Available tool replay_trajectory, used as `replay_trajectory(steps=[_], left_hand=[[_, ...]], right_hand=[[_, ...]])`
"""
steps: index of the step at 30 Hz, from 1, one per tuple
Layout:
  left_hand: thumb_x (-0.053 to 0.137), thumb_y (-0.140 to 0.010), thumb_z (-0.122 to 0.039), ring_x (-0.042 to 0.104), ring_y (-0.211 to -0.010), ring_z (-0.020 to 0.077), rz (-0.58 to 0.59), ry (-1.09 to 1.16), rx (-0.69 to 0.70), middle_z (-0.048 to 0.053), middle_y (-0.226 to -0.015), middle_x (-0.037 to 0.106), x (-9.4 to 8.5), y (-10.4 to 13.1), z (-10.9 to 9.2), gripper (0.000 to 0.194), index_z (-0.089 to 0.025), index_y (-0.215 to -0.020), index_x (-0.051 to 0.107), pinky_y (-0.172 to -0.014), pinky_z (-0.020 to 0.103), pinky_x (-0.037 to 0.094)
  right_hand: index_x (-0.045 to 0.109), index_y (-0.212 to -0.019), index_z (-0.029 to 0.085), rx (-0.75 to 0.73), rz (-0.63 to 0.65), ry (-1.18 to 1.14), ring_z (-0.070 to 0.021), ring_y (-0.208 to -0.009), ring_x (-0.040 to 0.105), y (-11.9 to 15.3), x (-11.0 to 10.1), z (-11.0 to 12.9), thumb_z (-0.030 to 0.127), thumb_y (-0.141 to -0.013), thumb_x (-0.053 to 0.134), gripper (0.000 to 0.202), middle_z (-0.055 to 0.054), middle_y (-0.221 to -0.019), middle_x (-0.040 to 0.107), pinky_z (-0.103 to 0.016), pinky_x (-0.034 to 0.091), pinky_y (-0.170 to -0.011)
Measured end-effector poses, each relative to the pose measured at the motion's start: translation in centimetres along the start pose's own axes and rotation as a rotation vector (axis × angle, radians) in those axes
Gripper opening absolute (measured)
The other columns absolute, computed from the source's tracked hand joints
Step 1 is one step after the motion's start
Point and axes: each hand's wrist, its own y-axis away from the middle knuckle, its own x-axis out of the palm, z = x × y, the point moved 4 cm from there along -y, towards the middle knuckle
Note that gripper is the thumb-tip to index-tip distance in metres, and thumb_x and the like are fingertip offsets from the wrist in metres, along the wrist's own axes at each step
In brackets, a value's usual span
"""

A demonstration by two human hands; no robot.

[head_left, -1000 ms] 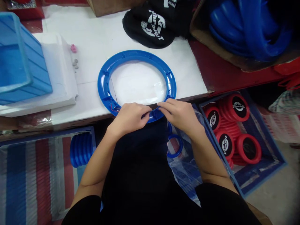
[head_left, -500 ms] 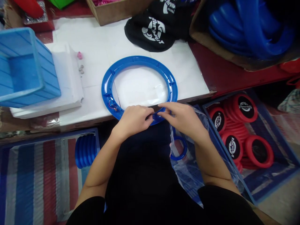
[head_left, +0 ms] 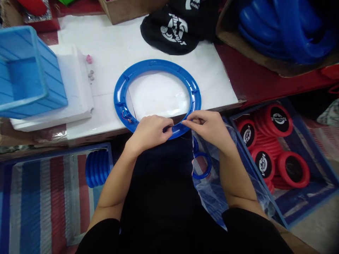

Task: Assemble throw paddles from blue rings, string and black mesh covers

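A large blue plastic ring (head_left: 157, 63) lies on white paper at the table's near edge, its hollow, ribbed side up. A small part with thin reddish wires (head_left: 128, 118) sits in its channel at the near left. My left hand (head_left: 150, 132) is closed over the near rim, thumb and fingers gripping the ring. Just right of it, my right hand (head_left: 208, 128) pinches at the rim's inner edge. Whatever lies between its fingertips is too small to make out.
Left stands a light blue bin (head_left: 53, 81); black printed fabric discs (head_left: 169, 33) lie at the back. A carton of blue rings (head_left: 288, 31) stands back right. Below are a crate of red rings (head_left: 293, 169), stacked blue rings (head_left: 96, 169) and clear plastic film (head_left: 212, 197).
My right hand has shifted slightly along the rim, and its fingertips have come together in a pinch. My left hand keeps its place on the ring.
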Motion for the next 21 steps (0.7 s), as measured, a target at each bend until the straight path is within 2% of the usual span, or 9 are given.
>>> replay_trajectory(steps=[4, 9, 14, 21], left_hand=[[0.058, -0.092, -0.023, 0.073, -0.083, 0.0205, 0.018, 0.018, 0.003, 0.005, -0.092, 0.082, 0.0, -0.1, 0.2, 0.023, -0.021, -0.093, 0.081, -0.07, 0.031, 0.044], [0.057, -0.093, -0.023, 0.073, -0.083, 0.0213, 0.011, 0.009, 0.045, 0.006, -0.092, 0.082, -0.1, -0.2, 0.2, 0.023, -0.021, -0.093, 0.08, -0.072, 0.032, 0.046], [0.056, -0.093, -0.023, 0.072, -0.083, 0.0216, 0.028, -0.023, 0.061, 0.006, -0.095, 0.082, 0.0, -0.4, 0.0, 0.022, -0.02, -0.093, 0.077, -0.07, 0.033, 0.043], [0.052, -0.095, -0.022, 0.07, -0.085, 0.022, 0.102, -0.098, 0.063, 0.006, -0.097, 0.079, 0.2, -0.3, -0.4, 0.02, -0.021, -0.095, 0.071, -0.068, 0.032, 0.042]], right_hand=[[0.069, -0.075, 0.022, 0.109, -0.028, -0.047, -0.0119, -0.057, 0.036, 0.4, 0.4, -0.1, 0.04, -0.092, 0.078, 0.026, 0.007, -0.055, 0.04, -0.03, 0.032, -0.06], [0.063, -0.07, 0.022, 0.18, -0.086, -0.046, -0.0115, -0.056, 0.04, 1.1, 1.0, 0.6, 0.036, -0.09, 0.076, 0.028, 0.007, -0.054, 0.046, -0.03, 0.032, -0.06], [0.054, -0.067, 0.023, 0.258, -0.123, 0.016, -0.0116, -0.053, 0.04, 1.7, 1.7, 1.2, 0.036, -0.091, 0.07, 0.033, 0.007, -0.052, 0.047, -0.031, 0.032, -0.061], [0.051, -0.062, 0.023, 0.392, -0.036, -0.032, -0.0131, -0.056, 0.043, 1.4, 1.7, 1.0, 0.037, -0.089, 0.069, 0.036, 0.006, -0.053, 0.05, -0.032, 0.033, -0.062]])
